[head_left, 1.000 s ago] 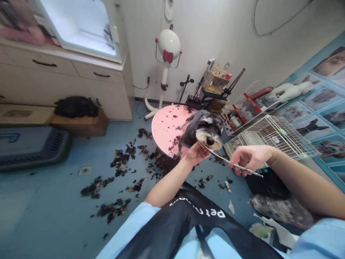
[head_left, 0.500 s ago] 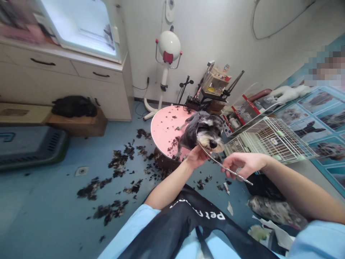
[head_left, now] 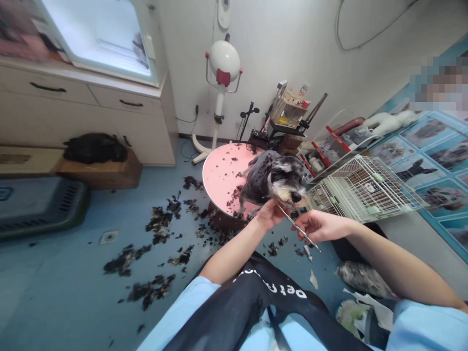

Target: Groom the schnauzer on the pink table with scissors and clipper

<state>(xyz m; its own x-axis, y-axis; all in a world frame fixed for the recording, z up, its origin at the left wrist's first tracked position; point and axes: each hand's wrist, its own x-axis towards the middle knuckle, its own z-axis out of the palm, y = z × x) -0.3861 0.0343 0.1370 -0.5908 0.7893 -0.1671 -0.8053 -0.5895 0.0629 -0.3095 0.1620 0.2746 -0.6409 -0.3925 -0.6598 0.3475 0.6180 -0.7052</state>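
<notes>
A grey and black dog (head_left: 256,178) with a pale beard stands on the round pink grooming table (head_left: 219,170), facing me. My left hand (head_left: 269,214) is closed under its chin, against the beard; some fingertips are hidden. My right hand (head_left: 310,226) has its fingers in the handles of long silver scissors (head_left: 294,222). The blades run up and left along the side of the dog's muzzle, passing in front of my left hand. Whether the blades are apart I cannot make out.
Dark hair clumps (head_left: 159,222) lie on the blue floor and the tabletop. A white wire cage (head_left: 361,187) stands to the right. Behind the table are a stand dryer (head_left: 224,61) and a tool cart (head_left: 290,114). A pet carrier (head_left: 40,200) sits at left.
My right hand and the scissors have moved left, closer to the dog's face, and the blades now reach higher beside the muzzle. The dog's head has shifted slightly right. My left hand stays at its chin.
</notes>
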